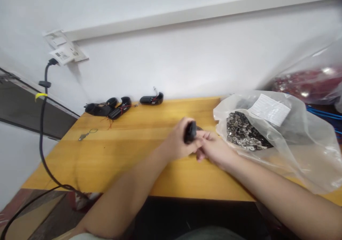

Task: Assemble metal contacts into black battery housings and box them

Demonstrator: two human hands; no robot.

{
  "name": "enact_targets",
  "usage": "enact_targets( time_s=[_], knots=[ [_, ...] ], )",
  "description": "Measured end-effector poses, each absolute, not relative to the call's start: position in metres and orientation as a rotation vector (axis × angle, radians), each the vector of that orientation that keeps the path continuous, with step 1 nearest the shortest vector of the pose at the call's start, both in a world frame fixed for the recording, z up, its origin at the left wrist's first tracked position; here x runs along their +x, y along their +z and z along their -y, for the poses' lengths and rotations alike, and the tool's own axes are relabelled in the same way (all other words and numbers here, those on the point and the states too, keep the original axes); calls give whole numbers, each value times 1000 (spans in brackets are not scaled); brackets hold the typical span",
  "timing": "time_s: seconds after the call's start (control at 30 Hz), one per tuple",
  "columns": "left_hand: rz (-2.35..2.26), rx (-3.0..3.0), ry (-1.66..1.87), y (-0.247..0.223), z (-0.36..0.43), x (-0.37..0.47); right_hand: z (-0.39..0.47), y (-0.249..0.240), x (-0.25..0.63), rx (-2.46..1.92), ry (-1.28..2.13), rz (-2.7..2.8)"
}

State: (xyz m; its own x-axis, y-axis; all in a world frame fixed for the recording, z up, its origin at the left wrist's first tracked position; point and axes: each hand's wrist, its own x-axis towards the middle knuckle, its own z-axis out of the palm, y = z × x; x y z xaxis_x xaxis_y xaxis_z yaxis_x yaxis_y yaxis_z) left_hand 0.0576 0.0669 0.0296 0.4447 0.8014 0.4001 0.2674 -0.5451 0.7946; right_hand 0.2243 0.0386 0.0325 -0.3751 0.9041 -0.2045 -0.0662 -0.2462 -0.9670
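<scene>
My left hand (178,139) is closed around a small black plastic part (190,132), held up above the wooden table (139,151). My right hand (215,148) meets it from the right, its fingers pinched together against the left fingertips. Whatever lies in that pinch is hidden and blurred. A dark edge of something shows behind the fingers, too little of it to name. Just right of my right hand, a clear plastic bag (291,154) lies open with many small shiny dark pieces (244,131) inside.
Black curved housings with thin red wires (120,108) lie at the back left, and another black housing (151,99) rests by the wall. A small metal tag on a loop (82,136) is at the left. A black cable (42,126) hangs from the socket. Red items fill another bag (310,83).
</scene>
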Motion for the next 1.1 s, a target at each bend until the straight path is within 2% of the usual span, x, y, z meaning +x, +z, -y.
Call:
enact_targets(
  time_s=[0.2, 0.37, 0.67, 0.93, 1.0, 1.1],
  knots=[
    [-1089, 2061, 1118, 38, -67, 59, -29, 34, 228, -1123, 1002, 1671],
    [-1286, 1993, 989, 44, -68, 55, -36, 28, 233, -1027, 1259, 1503],
    [-1130, 2178, 792, 49, -52, 58, -38, 52, 234, -1113, 831, 1605],
    [-1120, 2082, 649, 53, -50, 51, -31, 58, 236, -1226, 791, 1602],
    [-1030, 2063, 632, 52, -52, 47, -21, 62, 238, -1278, 862, 1578],
    [-732, 1973, 595, 49, -63, 39, 9, 78, 261, -1311, 1177, 1449]
  ],
)
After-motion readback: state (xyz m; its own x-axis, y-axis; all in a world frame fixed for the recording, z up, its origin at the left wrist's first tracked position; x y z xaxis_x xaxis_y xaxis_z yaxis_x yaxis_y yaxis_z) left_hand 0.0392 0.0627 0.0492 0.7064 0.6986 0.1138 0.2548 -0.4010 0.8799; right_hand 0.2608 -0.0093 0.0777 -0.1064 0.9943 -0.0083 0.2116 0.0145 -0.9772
